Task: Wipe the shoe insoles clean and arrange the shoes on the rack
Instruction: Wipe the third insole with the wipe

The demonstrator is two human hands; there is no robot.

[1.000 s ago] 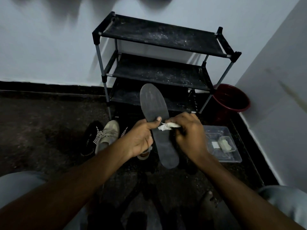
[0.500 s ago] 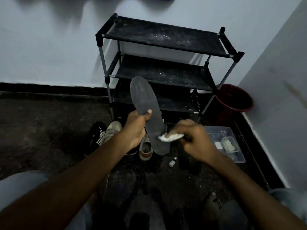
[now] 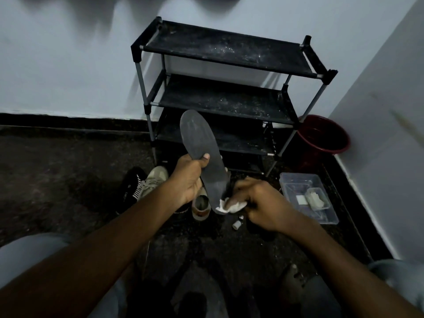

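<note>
Grey insole at frame centre, long axis near upright, toe tilted to upper left; left hand in a closed grip round its middle, right hand pinching white wipe against its heel

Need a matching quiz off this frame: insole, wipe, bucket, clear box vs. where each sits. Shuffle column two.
Things:
1 insole
2 white wipe
3 red bucket
4 clear box

Places:
A on the floor, right of the right hand
B in the corner beside the rack
C gripped by the left hand
D pinched in the right hand

Pairs: 1-C, 2-D, 3-B, 4-A
</note>
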